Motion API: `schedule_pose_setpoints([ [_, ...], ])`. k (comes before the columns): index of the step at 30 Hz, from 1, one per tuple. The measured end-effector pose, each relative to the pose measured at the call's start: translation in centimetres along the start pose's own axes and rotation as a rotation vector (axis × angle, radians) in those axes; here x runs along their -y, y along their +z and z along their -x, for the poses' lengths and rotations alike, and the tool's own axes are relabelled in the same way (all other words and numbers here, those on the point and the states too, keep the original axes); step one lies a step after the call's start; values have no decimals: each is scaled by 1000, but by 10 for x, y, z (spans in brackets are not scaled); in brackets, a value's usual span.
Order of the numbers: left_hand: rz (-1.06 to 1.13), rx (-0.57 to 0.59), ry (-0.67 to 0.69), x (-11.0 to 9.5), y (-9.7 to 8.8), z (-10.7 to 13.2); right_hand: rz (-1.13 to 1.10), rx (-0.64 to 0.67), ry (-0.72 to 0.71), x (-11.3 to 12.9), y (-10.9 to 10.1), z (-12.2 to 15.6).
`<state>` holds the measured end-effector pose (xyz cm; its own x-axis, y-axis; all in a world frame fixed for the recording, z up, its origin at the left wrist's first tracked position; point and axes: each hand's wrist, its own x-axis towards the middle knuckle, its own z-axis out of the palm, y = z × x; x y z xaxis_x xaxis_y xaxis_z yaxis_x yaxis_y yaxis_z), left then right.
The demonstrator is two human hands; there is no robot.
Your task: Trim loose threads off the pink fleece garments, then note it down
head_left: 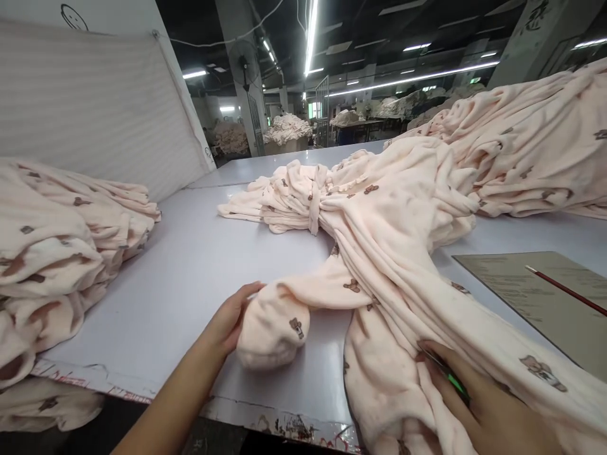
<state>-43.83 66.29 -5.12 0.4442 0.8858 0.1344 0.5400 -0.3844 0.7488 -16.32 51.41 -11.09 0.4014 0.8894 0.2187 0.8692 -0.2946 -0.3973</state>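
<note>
A pale pink fleece garment [389, 240] printed with small brown bears lies spread and bunched across the white table [190, 272]. My left hand [230, 319] grips the rounded end of one sleeve or leg of it near the table's front edge. My right hand [478, 404] rests on the garment's lower part at the bottom right, with a small green-tipped tool [448, 376] held between its fingers against the cloth.
A stack of the same pink garments [57, 253] stands at the left, and a larger heap [526, 139] lies at the back right. A brown sheet [535, 297] with a red pencil [564, 289] lies at the right. A white panel [95, 107] stands behind the left stack.
</note>
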Motion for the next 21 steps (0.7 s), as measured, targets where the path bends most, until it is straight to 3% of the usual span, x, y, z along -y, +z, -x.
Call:
schedule_pose_setpoints([
  [2, 132, 52, -24, -8, 6, 12, -12, -27, 9, 5, 0, -1],
  [5, 278, 477, 99, -22, 17, 32, -10, -31, 25, 12, 2, -2],
  [7, 284, 609, 166, -23, 17, 40, -5, -29, 39, 10, 1, -4],
  [10, 150, 486, 111, -10, 14, 45, 3, 4, 50, -3, -1, -4],
  [13, -39, 555, 126, 4, 22, 48, 25, 84, 61, -18, -2, -1],
  [15, -73, 527, 131, 7, 35, 50, 39, 127, 64, -26, 0, 2],
  [19, 165, 356, 64, -8, 54, 50, -16, 194, 49, -30, 1, 4],
  [21, 302, 332, 80, -18, 57, 50, -133, 149, 47, -22, -4, 6],
])
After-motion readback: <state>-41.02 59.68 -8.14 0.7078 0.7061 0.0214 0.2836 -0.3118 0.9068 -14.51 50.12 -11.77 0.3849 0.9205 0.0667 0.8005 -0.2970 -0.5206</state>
